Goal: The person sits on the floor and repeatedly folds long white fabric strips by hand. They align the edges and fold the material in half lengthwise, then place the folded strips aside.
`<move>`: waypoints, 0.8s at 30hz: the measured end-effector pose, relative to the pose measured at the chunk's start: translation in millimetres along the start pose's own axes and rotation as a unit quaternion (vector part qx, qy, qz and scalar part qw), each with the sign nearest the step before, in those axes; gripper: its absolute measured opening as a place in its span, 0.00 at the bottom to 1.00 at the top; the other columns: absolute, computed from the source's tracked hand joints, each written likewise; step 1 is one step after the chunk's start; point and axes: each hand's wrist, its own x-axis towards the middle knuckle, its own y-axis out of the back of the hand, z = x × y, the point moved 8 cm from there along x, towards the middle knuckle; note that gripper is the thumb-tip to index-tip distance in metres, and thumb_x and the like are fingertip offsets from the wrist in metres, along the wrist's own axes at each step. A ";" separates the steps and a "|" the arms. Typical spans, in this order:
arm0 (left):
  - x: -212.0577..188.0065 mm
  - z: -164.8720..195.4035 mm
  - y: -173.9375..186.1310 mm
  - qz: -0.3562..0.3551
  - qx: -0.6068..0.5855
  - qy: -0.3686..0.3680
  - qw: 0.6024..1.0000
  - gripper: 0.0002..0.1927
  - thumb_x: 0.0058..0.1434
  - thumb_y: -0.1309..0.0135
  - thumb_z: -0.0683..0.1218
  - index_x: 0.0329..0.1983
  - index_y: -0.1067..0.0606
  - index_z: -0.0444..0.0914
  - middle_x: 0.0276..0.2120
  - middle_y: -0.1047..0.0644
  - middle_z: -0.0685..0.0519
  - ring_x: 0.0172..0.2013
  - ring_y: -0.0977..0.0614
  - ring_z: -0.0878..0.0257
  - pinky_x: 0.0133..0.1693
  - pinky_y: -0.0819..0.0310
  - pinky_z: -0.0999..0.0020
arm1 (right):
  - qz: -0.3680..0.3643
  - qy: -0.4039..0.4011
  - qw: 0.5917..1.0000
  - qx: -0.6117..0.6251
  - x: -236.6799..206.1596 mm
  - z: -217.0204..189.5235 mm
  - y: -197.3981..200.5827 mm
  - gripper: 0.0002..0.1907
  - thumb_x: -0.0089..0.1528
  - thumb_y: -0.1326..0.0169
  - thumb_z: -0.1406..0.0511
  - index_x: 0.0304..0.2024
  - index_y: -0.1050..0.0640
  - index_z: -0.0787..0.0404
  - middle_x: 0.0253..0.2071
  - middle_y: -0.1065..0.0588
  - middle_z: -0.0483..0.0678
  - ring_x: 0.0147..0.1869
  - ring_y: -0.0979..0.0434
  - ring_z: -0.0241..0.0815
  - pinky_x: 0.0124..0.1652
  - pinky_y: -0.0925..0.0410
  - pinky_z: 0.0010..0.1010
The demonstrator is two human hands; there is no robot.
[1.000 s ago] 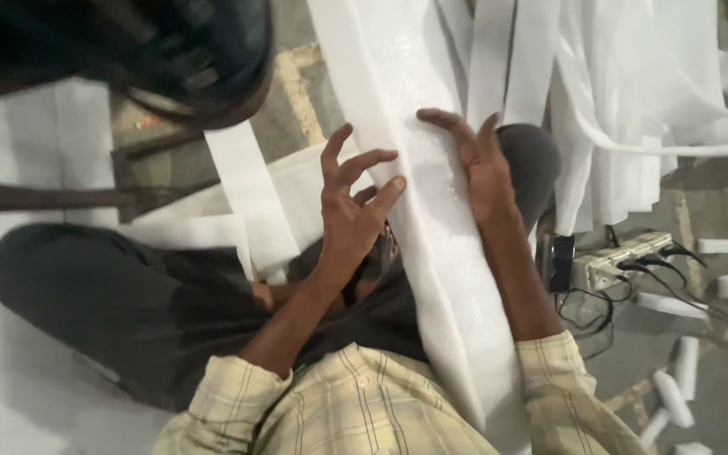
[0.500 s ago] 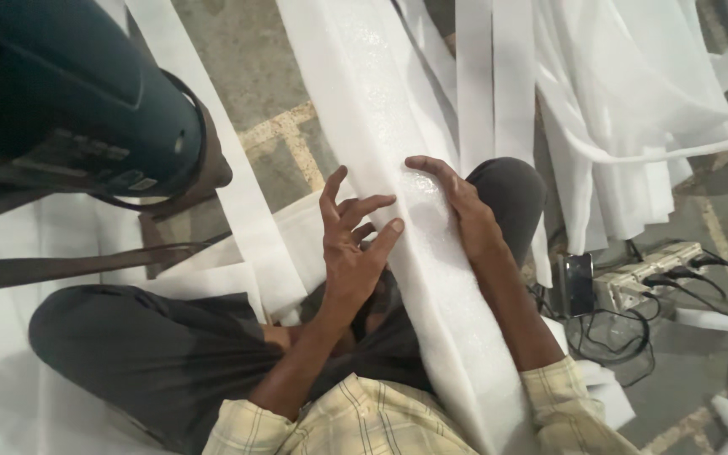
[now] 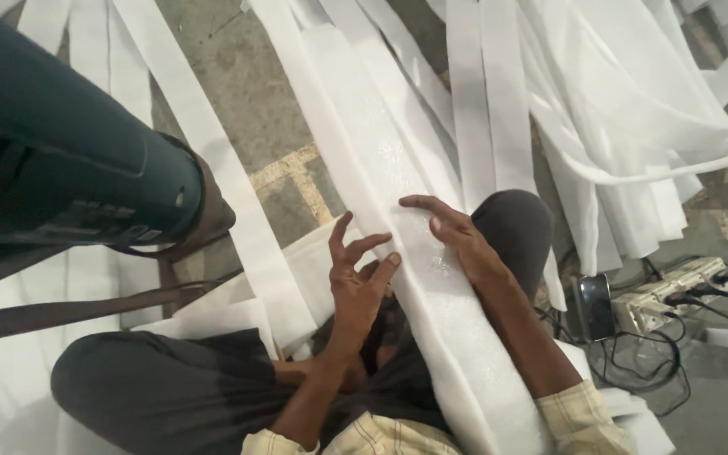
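- Since a sec ago the view has been swung left & down: the dark teal heat-gun-type tool [image 3: 69, 160] at upper left is now seen much larger, and the hands are shown lower in the frame.
- Both hands are kept on the same long white foam strip [image 3: 431, 278]; grip barely changed vs. earlier.
- Left hand [image 3: 355, 282]: fingers spread wide, palm turned toward the strip's left edge, fingertips just touching it; nothing is clasped.
- Right hand [image 3: 457, 236]: laid flat on top of the strip, fingers arched & pressed down onto the foam, not closed round it.
- The strip is run diagonally from top centre, across the person's lap, down to the bottom edge between the two forearms.
- It is laid over the dark trousers [image 3: 179, 388]; the right knee [image 3: 511, 223] is seen just beside the right hand.
- Checked yellowish sleeves [image 3: 579, 417] are seen at bottom.
- More white strips [image 3: 482, 101] are spread over the concrete floor [image 3: 238, 76] all around; a loose heap is piled at upper right.
- A power strip w/ black plugs & cables [image 3: 676, 291] is set on the floor at right, well apart from the hands.
- A dark strap [image 3: 69, 312] is stretched across lower left, below the tool.
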 end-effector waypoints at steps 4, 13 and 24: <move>-11.2 -27.6 4.8 -0.014 -0.106 0.046 0.993 0.13 0.58 0.39 0.35 0.47 0.21 0.33 0.73 0.46 0.48 0.39 0.16 0.59 0.31 0.21 0.72 | -0.028 -0.060 0.997 -0.035 -9.3 12.1 -1.6 0.33 0.66 0.50 0.49 0.67 0.29 0.61 0.56 0.23 0.55 0.57 0.24 0.44 0.57 0.31 0.36; -35.4 -37.1 3.9 -0.074 -0.121 -0.001 0.990 0.13 0.62 0.40 0.34 0.51 0.21 0.31 0.75 0.47 0.48 0.51 0.19 0.62 0.46 0.18 0.71 | -0.059 -0.038 0.997 -0.035 -37.0 -1.7 -12.5 0.37 0.68 0.51 0.45 0.69 0.32 0.64 0.61 0.27 0.56 0.61 0.26 0.43 0.60 0.32 0.35; -69.0 24.2 10.7 -0.152 -0.020 -0.274 0.950 0.16 0.65 0.45 0.36 0.56 0.25 0.37 0.71 0.42 0.49 0.66 0.30 0.46 0.53 0.16 0.66 | 0.037 -0.134 0.990 -0.005 -83.0 -37.3 -44.9 0.33 0.69 0.53 0.48 0.68 0.29 0.64 0.53 0.24 0.57 0.48 0.23 0.42 0.47 0.27 0.34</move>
